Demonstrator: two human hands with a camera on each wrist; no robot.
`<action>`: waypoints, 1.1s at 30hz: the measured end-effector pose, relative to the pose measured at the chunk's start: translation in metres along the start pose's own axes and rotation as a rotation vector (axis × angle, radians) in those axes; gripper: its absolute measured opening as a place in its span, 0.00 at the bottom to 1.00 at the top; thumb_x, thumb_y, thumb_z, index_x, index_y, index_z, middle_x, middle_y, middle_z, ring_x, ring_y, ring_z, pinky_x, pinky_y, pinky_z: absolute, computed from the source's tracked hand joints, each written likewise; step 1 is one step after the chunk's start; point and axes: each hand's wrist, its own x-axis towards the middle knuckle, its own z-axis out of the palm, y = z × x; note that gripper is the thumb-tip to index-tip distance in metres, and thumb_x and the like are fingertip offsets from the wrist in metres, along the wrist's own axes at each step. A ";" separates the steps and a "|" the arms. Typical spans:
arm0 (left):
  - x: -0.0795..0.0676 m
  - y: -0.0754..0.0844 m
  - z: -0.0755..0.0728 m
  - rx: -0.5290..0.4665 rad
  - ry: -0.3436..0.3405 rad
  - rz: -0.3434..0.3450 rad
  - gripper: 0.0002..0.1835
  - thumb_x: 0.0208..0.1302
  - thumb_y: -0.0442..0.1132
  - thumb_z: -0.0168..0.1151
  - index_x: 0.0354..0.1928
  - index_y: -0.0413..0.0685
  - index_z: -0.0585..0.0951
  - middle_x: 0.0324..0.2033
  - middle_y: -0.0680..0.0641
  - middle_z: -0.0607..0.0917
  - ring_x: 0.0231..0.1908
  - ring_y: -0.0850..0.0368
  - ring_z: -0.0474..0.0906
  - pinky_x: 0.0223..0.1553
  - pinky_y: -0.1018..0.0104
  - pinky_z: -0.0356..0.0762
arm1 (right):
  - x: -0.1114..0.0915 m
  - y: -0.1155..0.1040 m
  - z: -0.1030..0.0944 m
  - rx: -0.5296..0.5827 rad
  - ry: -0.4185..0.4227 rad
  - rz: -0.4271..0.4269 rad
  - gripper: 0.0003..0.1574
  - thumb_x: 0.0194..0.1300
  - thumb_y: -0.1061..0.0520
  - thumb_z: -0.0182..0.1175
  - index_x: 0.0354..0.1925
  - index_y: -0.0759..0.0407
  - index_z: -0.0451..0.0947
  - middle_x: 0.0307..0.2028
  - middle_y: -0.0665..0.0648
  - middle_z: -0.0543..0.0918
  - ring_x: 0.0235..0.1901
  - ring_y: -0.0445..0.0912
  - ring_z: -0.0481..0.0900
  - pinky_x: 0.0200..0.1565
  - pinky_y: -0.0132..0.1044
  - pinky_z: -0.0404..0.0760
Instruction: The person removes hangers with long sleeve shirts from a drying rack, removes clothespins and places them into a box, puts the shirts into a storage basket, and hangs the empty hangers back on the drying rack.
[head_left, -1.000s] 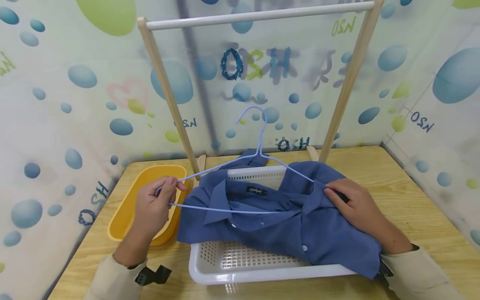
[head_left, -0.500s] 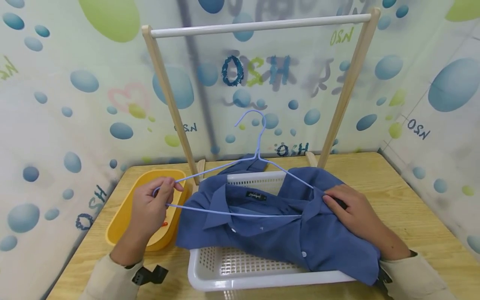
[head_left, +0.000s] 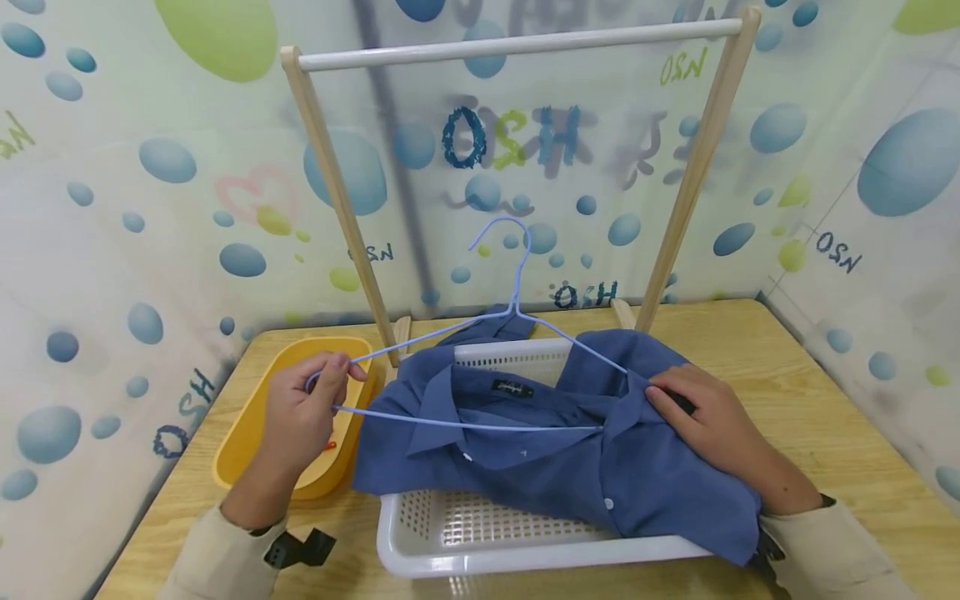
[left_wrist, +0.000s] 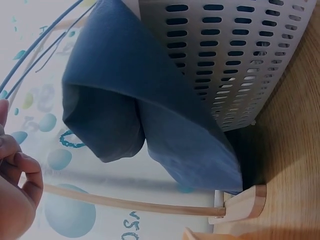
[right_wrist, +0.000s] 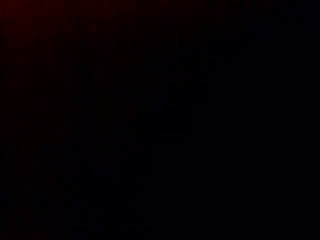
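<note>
A blue collared shirt (head_left: 525,467) lies draped over a white perforated basket (head_left: 435,562). My left hand (head_left: 303,408) grips the left end of a light-blue wire hanger (head_left: 420,340). The hanger's right end is inside the shirt at the right side of the collar, hidden by cloth, and its hook points up. With the right hand (head_left: 708,417) I pinch the shirt near its right shoulder. The left wrist view has curled fingers (left_wrist: 22,170) at its left edge and a hanging shirt sleeve (left_wrist: 130,95). Nearly everything is black in the right wrist view.
Behind the basket stands a wooden rack with a white crossbar (head_left: 517,43). A yellow bin (head_left: 232,450) sits to the left, with a small red item (head_left: 330,446) inside. All rest on a wood-grain table (head_left: 810,392) against a patterned wall covering.
The hanger has shifted slightly left with my left hand between a second ago and half a second ago. The whole head view also shifts a little. Both hands keep their hold.
</note>
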 end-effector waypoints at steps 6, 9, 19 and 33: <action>0.000 0.000 -0.004 0.020 -0.019 -0.004 0.14 0.74 0.29 0.51 0.31 0.38 0.83 0.13 0.52 0.66 0.11 0.61 0.57 0.09 0.69 0.55 | 0.002 0.000 -0.001 0.001 -0.006 -0.002 0.11 0.61 0.67 0.65 0.40 0.55 0.86 0.36 0.48 0.86 0.40 0.39 0.80 0.52 0.16 0.68; -0.001 -0.002 -0.006 0.027 -0.022 0.003 0.13 0.74 0.29 0.51 0.31 0.38 0.83 0.13 0.52 0.66 0.12 0.61 0.57 0.09 0.69 0.55 | 0.001 0.000 -0.001 0.000 -0.011 -0.001 0.11 0.61 0.67 0.65 0.40 0.55 0.86 0.36 0.47 0.86 0.40 0.38 0.79 0.51 0.17 0.69; -0.002 -0.002 -0.011 -0.017 -0.019 0.025 0.13 0.74 0.27 0.50 0.32 0.33 0.82 0.13 0.53 0.65 0.13 0.61 0.58 0.13 0.67 0.55 | 0.000 0.000 0.000 0.002 -0.012 -0.012 0.11 0.60 0.67 0.66 0.40 0.54 0.86 0.36 0.47 0.86 0.40 0.38 0.79 0.51 0.17 0.69; 0.000 -0.008 -0.029 -0.233 0.063 0.040 0.16 0.75 0.28 0.48 0.30 0.29 0.81 0.13 0.52 0.64 0.13 0.61 0.56 0.14 0.67 0.49 | 0.001 0.001 -0.001 0.021 -0.018 -0.014 0.07 0.62 0.63 0.67 0.37 0.52 0.86 0.34 0.48 0.85 0.38 0.36 0.77 0.49 0.20 0.70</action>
